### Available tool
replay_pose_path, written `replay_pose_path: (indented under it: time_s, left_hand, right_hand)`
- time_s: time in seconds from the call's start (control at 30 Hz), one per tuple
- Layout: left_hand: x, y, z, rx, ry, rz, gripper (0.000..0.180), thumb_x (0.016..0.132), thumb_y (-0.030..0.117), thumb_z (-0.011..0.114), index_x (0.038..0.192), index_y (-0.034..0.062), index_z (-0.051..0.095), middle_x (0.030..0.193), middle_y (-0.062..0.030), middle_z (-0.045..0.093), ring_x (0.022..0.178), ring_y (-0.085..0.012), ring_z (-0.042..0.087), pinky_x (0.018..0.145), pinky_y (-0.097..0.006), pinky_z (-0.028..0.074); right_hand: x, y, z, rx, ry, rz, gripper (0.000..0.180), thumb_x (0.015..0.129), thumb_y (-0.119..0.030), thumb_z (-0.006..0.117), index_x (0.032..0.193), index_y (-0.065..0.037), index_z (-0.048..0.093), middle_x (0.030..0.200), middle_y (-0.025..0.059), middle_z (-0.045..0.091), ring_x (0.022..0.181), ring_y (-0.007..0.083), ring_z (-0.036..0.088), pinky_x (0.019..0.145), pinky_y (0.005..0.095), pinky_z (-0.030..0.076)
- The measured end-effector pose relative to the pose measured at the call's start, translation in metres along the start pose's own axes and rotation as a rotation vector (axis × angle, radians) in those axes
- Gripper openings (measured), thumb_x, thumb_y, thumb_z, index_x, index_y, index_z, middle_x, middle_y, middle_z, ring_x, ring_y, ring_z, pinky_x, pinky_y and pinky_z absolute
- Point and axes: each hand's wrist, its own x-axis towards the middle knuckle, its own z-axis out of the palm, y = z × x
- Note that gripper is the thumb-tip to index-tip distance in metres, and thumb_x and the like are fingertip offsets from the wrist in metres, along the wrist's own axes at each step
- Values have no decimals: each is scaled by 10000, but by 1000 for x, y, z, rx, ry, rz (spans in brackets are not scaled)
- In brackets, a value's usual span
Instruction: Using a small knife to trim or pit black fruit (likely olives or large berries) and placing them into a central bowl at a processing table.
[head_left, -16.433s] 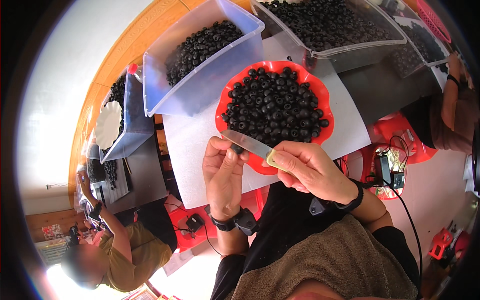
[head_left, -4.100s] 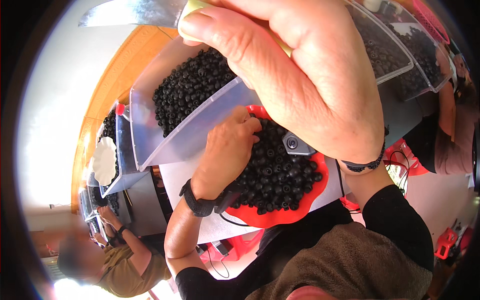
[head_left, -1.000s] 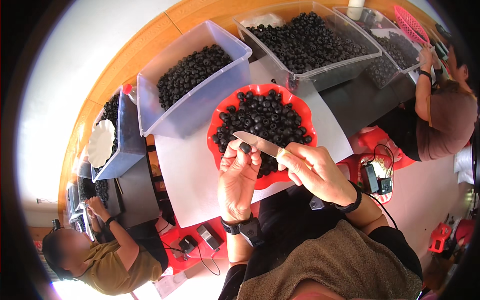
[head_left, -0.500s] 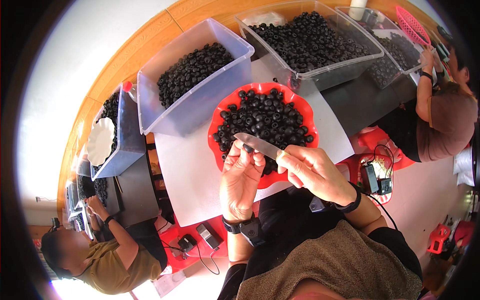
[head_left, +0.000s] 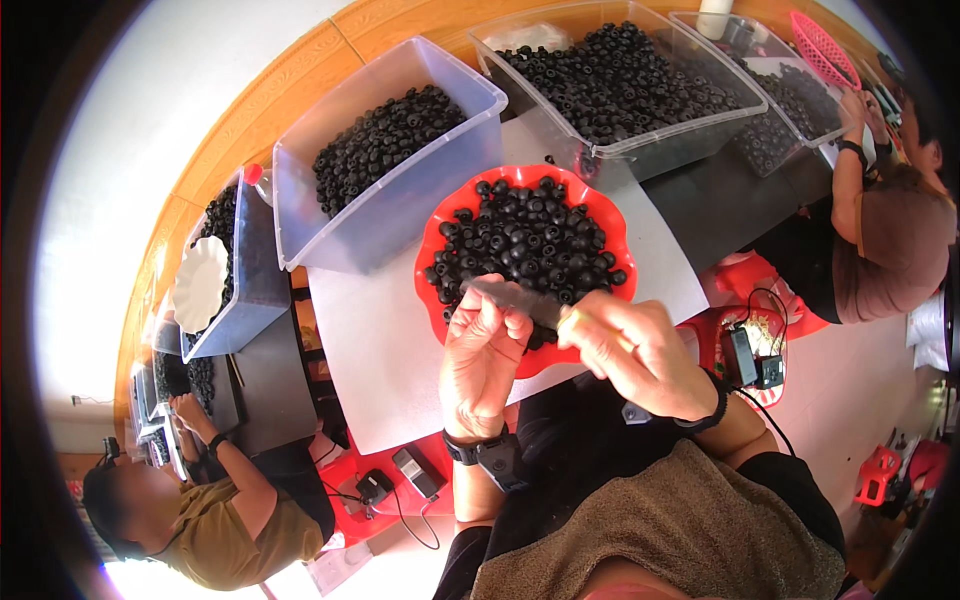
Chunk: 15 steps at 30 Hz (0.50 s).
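A red scallop-edged plate (head_left: 622,232) heaped with small black round pieces (head_left: 525,235), each with a dimple or hole, sits on a white sheet (head_left: 365,370). Over its near edge, my left hand (head_left: 480,355) is closed in a pinch. The piece in its fingertips is hidden now by the knife; the earlier frame shows a small black round one. My right hand (head_left: 635,350) grips a short-bladed knife (head_left: 525,298), whose blade is blurred by motion and lies across my left fingertips.
Clear plastic bins (head_left: 385,215) of the same pieces stand behind the plate, with another bin (head_left: 255,285) at left carrying a white scalloped dish (head_left: 201,285). People work at both sides, one near a pink basket (head_left: 822,50). Red stools (head_left: 435,490) with cables stand below.
The knife and my right hand have shifted slightly, and both blur. The blade now covers the black piece seen earlier in my left fingertips. My left hand stays in place.
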Motion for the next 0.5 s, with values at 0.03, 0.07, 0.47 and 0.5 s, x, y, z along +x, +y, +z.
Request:
replay_pose_path:
  time_s: [0.03, 0.07, 0.47, 0.5]
  left_hand:
    - [0, 1, 0, -7, 16, -16, 213, 864, 123, 656, 1032, 33, 562, 933, -65, 576, 808, -146, 512, 718, -241, 443]
    - [0, 1, -1, -20, 21, -15, 171, 880, 118, 638, 1013, 37, 567, 934, -76, 586, 805, -149, 519, 727, -245, 448]
    - [4, -2, 4, -85, 70, -6, 205, 869, 53, 630, 1056, 10, 559, 974, -104, 587, 826, -156, 529, 760, -251, 457]
    - [4, -2, 3, -84, 70, -7, 205, 869, 53, 630, 1056, 10, 559, 974, -104, 587, 826, -156, 529, 760, -251, 457]
  right_hand:
    - [1, -5, -4, -118, 62, -13, 162, 957, -145, 517, 919, -4, 585, 672, 96, 582, 532, 179, 585, 504, 283, 425]
    - [3, -6, -5, -166, 112, -63, 126, 942, -126, 533, 907, -11, 570, 699, 117, 600, 590, 272, 631, 509, 310, 448]
    - [4, 9, 12, -506, 293, -318, 134, 844, -92, 649, 828, -41, 526, 657, 92, 568, 555, 270, 592, 460, 343, 450]
    - [3, 10, 12, -548, 286, -327, 134, 841, -92, 652, 831, -41, 528, 661, 91, 565, 552, 263, 589, 460, 340, 448]
